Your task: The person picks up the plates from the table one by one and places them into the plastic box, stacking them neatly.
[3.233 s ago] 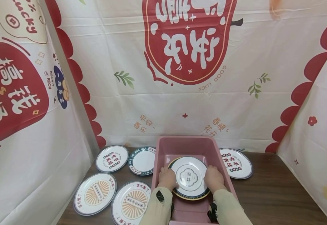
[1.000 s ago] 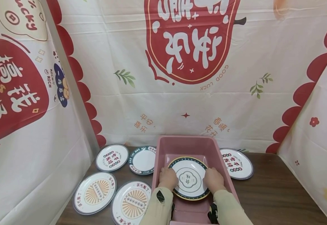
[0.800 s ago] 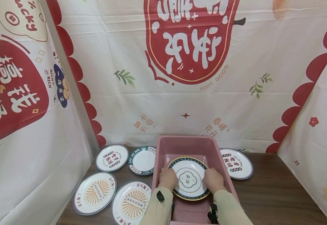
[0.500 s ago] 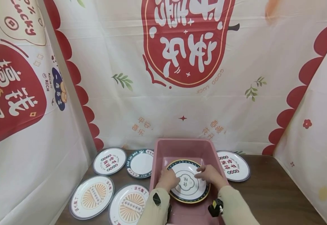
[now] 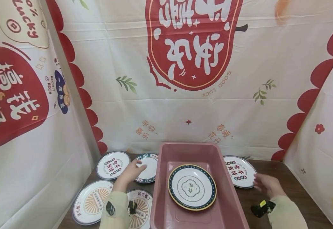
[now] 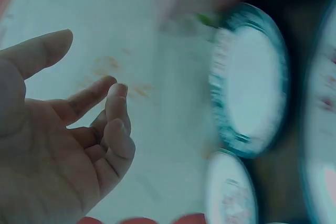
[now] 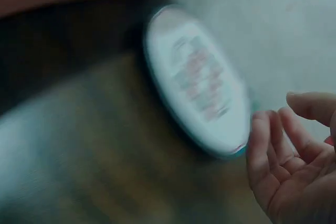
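A round plate (image 5: 192, 194) with a yellow edge and dark dotted rim lies face up in the pink tub (image 5: 189, 145). My left hand (image 5: 132, 171) is in the air left of the tub, in front of a green-rimmed plate (image 5: 148, 171). In the left wrist view its fingers are loosely bent and hold nothing. On the tub's other side, my right hand (image 5: 269, 184) hovers near a white plate with red lettering (image 5: 240, 171). The right wrist view shows relaxed, bare fingers (image 7: 257, 150) close to that plate's edge; whether they touch it, I cannot tell.
Left of the tub lie another red-lettered plate (image 5: 113, 165) and two sunburst plates (image 5: 90, 203) (image 5: 140, 206), partly behind my left arm. Patterned cloth (image 5: 183, 108) walls off the back and sides of the brown wooden table (image 5: 301, 203).
Both hands held the dark-rimmed plate by its sides in the tub. They have let go and moved out, left hand to the left, right hand to the right. The plate stays in the tub.
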Action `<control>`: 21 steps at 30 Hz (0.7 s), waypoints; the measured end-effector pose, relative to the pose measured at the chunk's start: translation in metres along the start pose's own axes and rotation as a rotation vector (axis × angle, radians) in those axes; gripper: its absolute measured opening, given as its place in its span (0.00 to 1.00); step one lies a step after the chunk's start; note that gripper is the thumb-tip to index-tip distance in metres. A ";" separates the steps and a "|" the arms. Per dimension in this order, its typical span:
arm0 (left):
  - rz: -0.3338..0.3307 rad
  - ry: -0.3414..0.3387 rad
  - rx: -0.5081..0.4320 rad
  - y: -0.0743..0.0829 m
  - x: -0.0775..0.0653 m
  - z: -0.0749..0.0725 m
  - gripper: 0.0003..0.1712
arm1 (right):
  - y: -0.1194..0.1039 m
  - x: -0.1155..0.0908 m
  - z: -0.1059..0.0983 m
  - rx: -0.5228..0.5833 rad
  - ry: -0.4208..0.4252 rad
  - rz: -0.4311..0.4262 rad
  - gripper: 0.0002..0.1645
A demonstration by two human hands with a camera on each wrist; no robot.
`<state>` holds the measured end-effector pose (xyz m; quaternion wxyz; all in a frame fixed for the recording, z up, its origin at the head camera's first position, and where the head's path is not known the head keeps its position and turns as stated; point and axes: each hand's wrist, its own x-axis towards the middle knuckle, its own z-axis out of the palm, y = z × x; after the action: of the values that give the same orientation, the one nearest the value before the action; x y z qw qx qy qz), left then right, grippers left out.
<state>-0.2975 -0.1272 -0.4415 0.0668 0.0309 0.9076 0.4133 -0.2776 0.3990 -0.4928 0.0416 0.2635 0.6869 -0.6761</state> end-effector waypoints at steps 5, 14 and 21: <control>-0.015 -0.061 -0.013 -0.033 -0.007 0.020 0.31 | 0.033 0.002 0.012 0.084 0.069 0.159 0.18; 0.050 -0.129 -0.087 -0.038 -0.010 0.047 0.29 | 0.055 0.014 0.029 0.098 0.143 0.235 0.21; 0.061 -0.122 -0.086 -0.039 -0.007 0.047 0.27 | 0.057 0.015 0.033 0.140 0.123 0.163 0.16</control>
<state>-0.2835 -0.1185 -0.5006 0.1106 0.0805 0.8819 0.4512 -0.2767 0.3693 -0.5533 0.0358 0.3615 0.6158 -0.6992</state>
